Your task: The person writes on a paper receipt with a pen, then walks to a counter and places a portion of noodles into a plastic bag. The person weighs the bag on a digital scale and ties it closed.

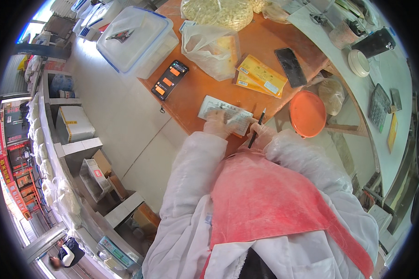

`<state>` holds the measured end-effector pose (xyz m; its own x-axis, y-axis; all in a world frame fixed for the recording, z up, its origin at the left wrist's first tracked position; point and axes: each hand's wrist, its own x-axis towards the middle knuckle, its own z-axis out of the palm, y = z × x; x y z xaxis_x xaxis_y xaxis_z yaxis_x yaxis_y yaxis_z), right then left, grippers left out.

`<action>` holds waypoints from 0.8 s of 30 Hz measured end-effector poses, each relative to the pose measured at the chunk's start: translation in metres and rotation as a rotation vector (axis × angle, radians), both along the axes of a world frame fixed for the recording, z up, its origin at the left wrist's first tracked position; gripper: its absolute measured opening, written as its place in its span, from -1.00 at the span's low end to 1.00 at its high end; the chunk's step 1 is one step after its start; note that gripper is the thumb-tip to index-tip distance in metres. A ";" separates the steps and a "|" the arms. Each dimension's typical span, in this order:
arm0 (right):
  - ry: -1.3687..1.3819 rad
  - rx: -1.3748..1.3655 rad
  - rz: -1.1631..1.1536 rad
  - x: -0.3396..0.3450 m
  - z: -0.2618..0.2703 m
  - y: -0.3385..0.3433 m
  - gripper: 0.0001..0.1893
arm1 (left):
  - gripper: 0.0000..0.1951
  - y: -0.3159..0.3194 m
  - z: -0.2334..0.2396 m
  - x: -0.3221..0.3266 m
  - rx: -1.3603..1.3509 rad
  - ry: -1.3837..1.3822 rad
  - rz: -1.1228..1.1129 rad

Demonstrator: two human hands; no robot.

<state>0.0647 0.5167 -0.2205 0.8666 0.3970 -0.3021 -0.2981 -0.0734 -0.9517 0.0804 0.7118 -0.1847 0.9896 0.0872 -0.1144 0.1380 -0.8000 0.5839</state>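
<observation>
A printed form pad with handwriting lies at the near edge of the orange-brown table. My left hand, in a thin clear glove, rests on the pad's left part with its fingers spread. Held in my gloved right hand is a black pen, its tip pointing up and away from me; the hand is at the pad's right edge. Beyond the pad are a lit phone, yellow booklets, a dark phone and a white plastic bag.
A lidded clear plastic box stands at the table's left. An orange round stool or basin is beside its right edge. A large bag of pale pieces lies at the back. On the white counter sits a calculator. A person is far at lower left.
</observation>
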 end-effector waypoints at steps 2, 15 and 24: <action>-0.469 -0.210 0.134 0.003 0.010 -0.002 -0.85 | -0.65 -0.010 0.011 0.003 0.233 0.036 -0.049; -0.236 -0.011 -0.088 0.003 0.038 -0.012 -0.83 | -0.51 0.040 -0.019 0.040 -0.423 0.456 -0.112; 0.875 0.222 -0.254 0.013 0.063 0.009 -0.95 | -0.51 0.072 -0.040 0.042 -0.820 0.467 0.302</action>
